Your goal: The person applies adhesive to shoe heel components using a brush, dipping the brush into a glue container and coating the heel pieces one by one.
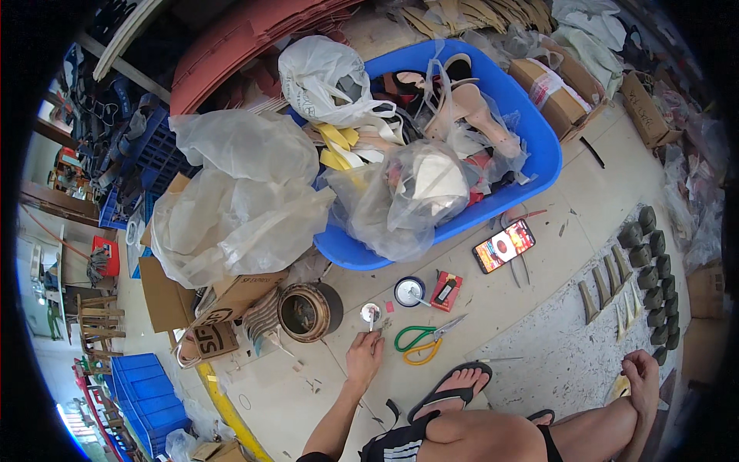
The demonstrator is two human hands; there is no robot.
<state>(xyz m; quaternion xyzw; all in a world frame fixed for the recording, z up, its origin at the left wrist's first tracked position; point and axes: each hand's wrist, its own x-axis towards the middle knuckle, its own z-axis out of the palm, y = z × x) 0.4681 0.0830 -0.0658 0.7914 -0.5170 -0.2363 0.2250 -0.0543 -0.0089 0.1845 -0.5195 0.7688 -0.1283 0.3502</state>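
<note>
My left hand (365,358) reaches down to the floor, its fingers closed on a short thin whitish stick (372,324). The stick's far end is over a small round white dish (370,312); I cannot make out the kind of stick. Close by are scissors (429,339) with one green and one orange handle, lying with blades apart. Beyond them stand an open tin of white paste (409,291) with a light tool in it, and a red box (446,291) bearing a small black object. My right hand (643,377) hangs by my knee, fingers loosely bent, nothing seen in it.
A rusty round pot (309,311) stands left of the dish. A large blue tub (550,165) holds shoe parts and plastic bags. A phone (504,246) lies over pliers (520,269). At right are tan heel-like pieces (602,286) and rows of dark lumps (657,296).
</note>
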